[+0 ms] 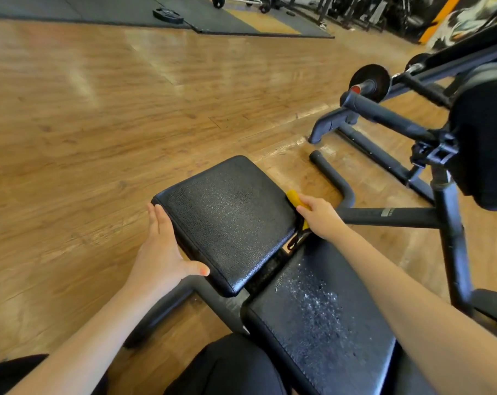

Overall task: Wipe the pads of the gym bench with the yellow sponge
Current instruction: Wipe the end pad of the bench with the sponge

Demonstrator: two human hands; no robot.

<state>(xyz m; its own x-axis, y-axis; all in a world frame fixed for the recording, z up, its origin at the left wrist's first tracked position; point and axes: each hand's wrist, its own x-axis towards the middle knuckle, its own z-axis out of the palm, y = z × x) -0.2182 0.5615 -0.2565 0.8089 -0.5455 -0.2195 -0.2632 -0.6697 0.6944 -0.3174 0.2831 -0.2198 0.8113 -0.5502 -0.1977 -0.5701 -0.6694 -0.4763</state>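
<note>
Head | 2 pads (230, 220) | 1 sponge (294, 197) in R hand (321, 216) | L hand (161, 252) on pad edge

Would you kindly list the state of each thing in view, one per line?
Seat pad: flat, dull film on top, steadied at its left edge.
Back pad: white foam or droplets on it, not yet wiped off.
Sponge: gripped, pressed on the seat pad's right edge.
Left hand: open, flat against the seat pad's side.
Right hand: closed on the sponge.
Weight plate: lying flat on the mat.
</note>
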